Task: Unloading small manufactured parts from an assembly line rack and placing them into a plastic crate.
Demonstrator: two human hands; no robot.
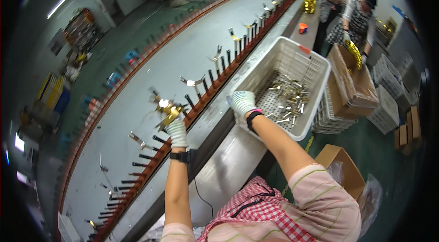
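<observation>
My left hand (177,133), in a striped white work glove, is closed on a shiny gold metal piece (171,117) over the conveyor's near edge. Blurred silver and gold parts beside it hide its exact shape. My right hand (243,102), gloved the same way, is curled over the left rim of a white plastic crate (315,61); its fingertips are partly hidden. Inside that crate lies a loose heap of small silver and gold metal pieces (292,95). Next to my left hand runs a row of black upright pegs (211,76), some bearing metal pieces (192,81).
The grey conveyor bed (132,109) curves away to the far right. Two people (354,25) work there, one handling gold pieces over a cardboard box (352,82). Stacked white crates (384,109) stand at right. An open cardboard box (340,169) sits near my right elbow.
</observation>
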